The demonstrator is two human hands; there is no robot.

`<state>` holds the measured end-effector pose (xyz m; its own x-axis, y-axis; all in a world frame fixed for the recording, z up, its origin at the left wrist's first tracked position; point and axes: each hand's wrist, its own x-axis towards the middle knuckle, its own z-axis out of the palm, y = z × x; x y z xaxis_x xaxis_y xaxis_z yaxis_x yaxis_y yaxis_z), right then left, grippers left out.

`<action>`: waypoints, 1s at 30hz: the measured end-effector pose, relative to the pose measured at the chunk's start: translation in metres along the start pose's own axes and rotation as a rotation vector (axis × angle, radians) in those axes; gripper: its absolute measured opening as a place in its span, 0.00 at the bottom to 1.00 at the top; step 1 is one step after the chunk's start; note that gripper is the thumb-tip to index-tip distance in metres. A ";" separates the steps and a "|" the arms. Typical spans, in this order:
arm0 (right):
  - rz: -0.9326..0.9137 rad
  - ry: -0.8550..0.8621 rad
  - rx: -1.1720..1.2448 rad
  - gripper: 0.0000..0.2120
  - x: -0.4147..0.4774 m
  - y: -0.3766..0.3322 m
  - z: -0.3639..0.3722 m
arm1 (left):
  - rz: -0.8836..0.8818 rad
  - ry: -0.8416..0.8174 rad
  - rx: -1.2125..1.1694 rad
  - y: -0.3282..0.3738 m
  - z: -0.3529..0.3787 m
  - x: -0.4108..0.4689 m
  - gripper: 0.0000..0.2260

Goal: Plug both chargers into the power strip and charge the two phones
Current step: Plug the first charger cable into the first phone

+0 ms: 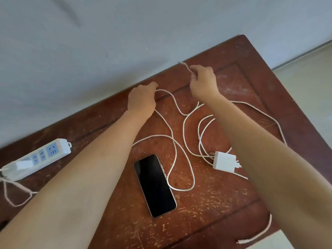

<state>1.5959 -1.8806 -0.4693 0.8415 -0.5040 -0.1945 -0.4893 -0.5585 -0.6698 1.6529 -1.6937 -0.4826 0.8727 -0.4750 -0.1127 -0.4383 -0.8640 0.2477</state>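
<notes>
A black phone [154,185] lies face up in the middle of the wooden table [206,212]. My left hand [142,99] is closed on a white cable [174,139] near the table's far edge. My right hand [203,81] pinches the same cable's end, and its plug tip [181,63] sticks out past my fingers. A white charger brick [225,162] lies loose at the right, with cable loops around it. At the left lies a white power strip [38,158] with one white charger [24,164] plugged into it. Only one phone is in view.
A grey wall runs along the table's far edge. Another cable end [241,241] hangs over the table's near right edge. The strip's own cord [10,196] loops off the left side. Pale floor shows at the right.
</notes>
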 end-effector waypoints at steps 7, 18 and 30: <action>0.319 -0.082 0.746 0.07 -0.065 -0.044 0.003 | -0.072 0.252 -0.431 -0.064 -0.043 -0.101 0.10; 0.225 -0.530 1.067 0.13 -0.207 -0.173 0.130 | -0.698 0.186 -0.783 -0.213 -0.086 -0.300 0.08; 0.296 -0.524 0.917 0.11 -0.396 -0.233 0.227 | -0.945 0.040 -0.437 -0.343 -0.088 -0.456 0.37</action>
<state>1.4282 -1.4016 -0.3989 0.8177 -0.0732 -0.5710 -0.5151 0.3499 -0.7825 1.4237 -1.1662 -0.4311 0.8298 0.3764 -0.4120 0.5364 -0.7418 0.4025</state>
